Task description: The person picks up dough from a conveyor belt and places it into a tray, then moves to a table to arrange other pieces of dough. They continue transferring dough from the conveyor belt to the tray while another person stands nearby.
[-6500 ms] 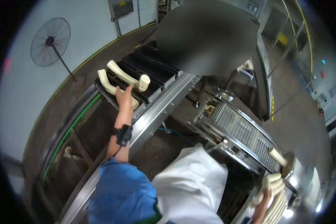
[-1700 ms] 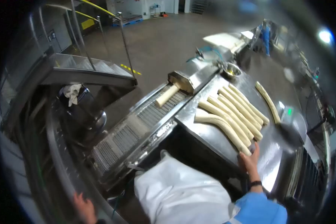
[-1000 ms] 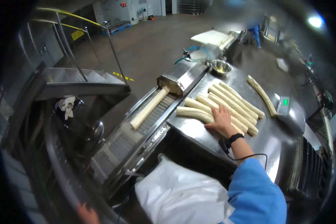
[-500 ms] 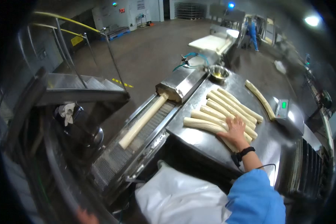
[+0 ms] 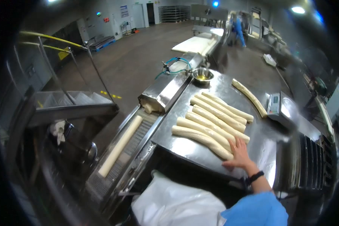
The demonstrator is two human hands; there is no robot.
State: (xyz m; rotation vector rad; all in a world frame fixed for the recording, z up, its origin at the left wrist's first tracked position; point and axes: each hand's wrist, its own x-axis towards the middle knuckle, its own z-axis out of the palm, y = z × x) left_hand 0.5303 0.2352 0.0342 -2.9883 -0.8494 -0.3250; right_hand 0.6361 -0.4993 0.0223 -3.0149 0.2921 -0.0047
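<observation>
My right hand (image 5: 238, 155), with a dark wristband, has its fingers spread at the near ends of several dough logs (image 5: 211, 140). Its fingertips touch the ends of the nearest logs, and the thumb lies by the metal table. Pale and long, the logs lie side by side on the steel table (image 5: 169, 141). Another dough log (image 5: 120, 147) rests on the mesh conveyor belt (image 5: 139, 145), apart from the dough mass (image 5: 150, 106) at the machine outlet. My left hand is out of view.
A separate dough log (image 5: 250, 97) lies near a scale (image 5: 277, 103) on the right. At the table's far corner stands a metal bowl (image 5: 202, 76) with yellow liquid. Metal steps with a yellow rail (image 5: 52, 39) are at left. A person in blue (image 5: 238, 30) is far back.
My right hand has slid back from on top of the logs to their near ends. The conveyor log has separated from the outlet and moved nearer. My left hand's blur has left the view.
</observation>
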